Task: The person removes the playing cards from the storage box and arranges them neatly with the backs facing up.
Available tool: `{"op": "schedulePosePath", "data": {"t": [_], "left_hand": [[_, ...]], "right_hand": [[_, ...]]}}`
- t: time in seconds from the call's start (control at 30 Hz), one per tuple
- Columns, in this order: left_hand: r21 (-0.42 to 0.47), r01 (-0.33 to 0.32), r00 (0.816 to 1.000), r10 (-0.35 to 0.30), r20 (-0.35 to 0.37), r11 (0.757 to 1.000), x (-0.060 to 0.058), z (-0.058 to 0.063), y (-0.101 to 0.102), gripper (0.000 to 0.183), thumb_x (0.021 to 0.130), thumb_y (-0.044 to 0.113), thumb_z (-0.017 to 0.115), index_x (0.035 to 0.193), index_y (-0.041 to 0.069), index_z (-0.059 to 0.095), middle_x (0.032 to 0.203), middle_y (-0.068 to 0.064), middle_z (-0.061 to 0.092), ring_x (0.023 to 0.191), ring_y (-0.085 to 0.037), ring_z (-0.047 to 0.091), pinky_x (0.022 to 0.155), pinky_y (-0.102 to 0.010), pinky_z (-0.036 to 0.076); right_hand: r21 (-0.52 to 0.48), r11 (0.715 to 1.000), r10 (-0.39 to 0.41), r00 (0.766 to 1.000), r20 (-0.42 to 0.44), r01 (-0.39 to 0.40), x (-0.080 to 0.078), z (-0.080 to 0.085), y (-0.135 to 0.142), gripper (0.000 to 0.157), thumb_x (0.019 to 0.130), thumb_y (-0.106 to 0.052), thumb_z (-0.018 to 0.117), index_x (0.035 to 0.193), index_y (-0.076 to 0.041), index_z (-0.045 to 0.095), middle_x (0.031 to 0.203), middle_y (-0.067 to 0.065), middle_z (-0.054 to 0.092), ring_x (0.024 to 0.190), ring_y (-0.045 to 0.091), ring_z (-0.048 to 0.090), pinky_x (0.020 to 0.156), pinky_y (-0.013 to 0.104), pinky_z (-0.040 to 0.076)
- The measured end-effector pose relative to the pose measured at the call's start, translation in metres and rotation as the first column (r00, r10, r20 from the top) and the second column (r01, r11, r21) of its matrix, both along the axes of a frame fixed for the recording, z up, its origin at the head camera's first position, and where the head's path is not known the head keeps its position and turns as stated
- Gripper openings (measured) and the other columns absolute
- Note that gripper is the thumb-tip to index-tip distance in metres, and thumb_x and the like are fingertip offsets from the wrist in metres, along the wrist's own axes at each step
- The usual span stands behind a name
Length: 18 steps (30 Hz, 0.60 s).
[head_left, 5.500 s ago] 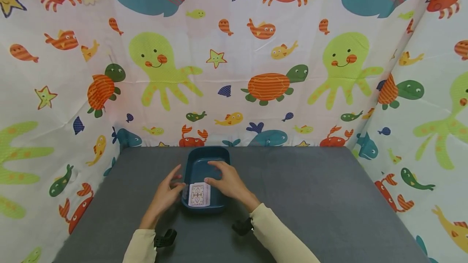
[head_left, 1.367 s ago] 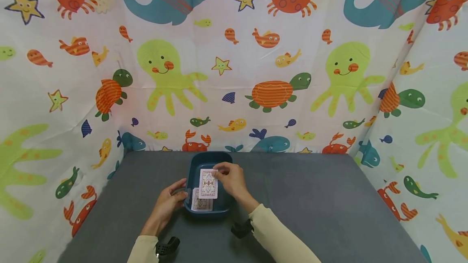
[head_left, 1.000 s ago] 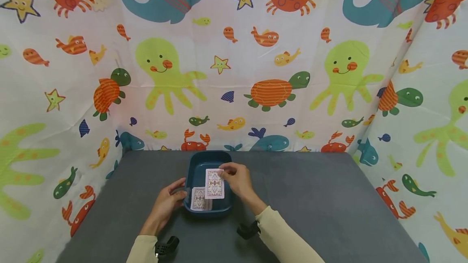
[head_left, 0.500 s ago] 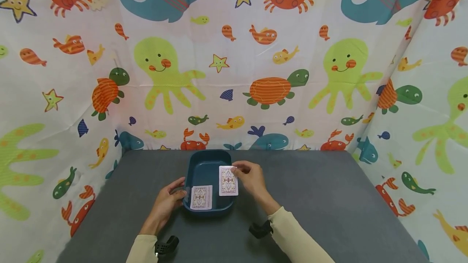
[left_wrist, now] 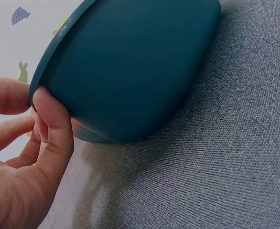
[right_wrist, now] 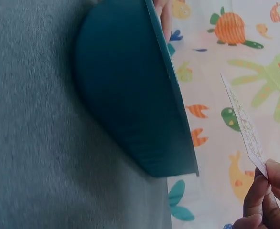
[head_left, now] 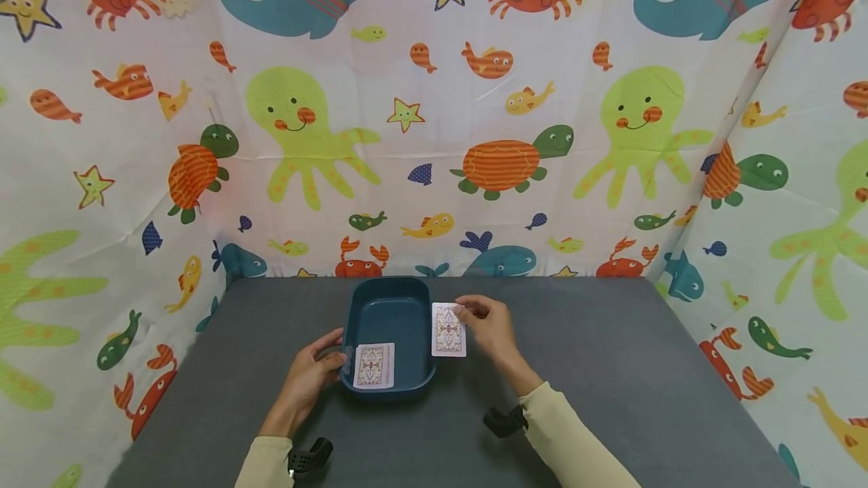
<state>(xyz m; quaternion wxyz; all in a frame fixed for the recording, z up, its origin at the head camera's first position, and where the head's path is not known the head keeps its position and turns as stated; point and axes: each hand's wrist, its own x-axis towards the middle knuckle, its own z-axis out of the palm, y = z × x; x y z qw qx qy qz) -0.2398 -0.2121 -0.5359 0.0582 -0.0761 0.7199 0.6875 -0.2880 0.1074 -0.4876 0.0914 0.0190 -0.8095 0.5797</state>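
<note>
My right hand (head_left: 493, 328) pinches a playing card (head_left: 448, 330) by its upper right corner, with the patterned back facing up. The card hangs just past the right rim of a dark blue tray (head_left: 419, 381). In the right wrist view, the card (right_wrist: 245, 126) appears nearly edge-on between thumb and fingers, higher than the tray (right_wrist: 130, 90). A small stack of cards (head_left: 374, 365) lies back side up in the tray's near left part. My left hand (head_left: 307, 377) grips the tray's left rim; its thumb and finger meet at the edge in the left wrist view.
The tray stands on a grey cloth-covered table (head_left: 597, 382). A white curtain (head_left: 434, 134) printed with sea animals encloses the back and sides. Dark bands with small cameras (head_left: 505, 422) sit at both wrists.
Earlier, both hands were around the tray with nothing gripped. Then my right hand lifted a card from the stack and carried it rightward over the rim. My left hand took the tray's edge.
</note>
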Motion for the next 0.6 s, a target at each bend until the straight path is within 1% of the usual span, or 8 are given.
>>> {"op": "schedulePosePath", "data": {"t": [0.3,0.6], "left_hand": [[-0.010,-0.002,1.000,0.002,0.000,1.000,0.001,0.000,0.000,0.053,0.096,0.007,0.057,0.146,0.015,0.045,0.144,-0.013,0.044,0.107,-0.028,0.055,0.078,-0.031,0.051],[-0.013,-0.011,1.000,0.011,0.014,1.000,0.000,-0.003,-0.001,0.052,0.095,0.006,0.056,0.145,0.017,0.047,0.143,-0.011,0.045,0.109,-0.029,0.055,0.081,-0.033,0.051]], "right_hand": [[0.046,0.999,-0.026,0.999,0.019,0.025,-0.016,-0.007,0.015,0.015,0.090,-0.022,0.072,0.102,-0.013,0.076,0.089,0.008,0.071,0.077,0.018,0.058,0.068,0.029,0.045],[0.098,0.995,-0.031,0.997,0.064,0.025,-0.036,-0.015,0.020,0.017,0.090,-0.024,0.071,0.104,-0.014,0.075,0.088,0.006,0.072,0.078,0.020,0.060,0.067,0.030,0.044]]}}
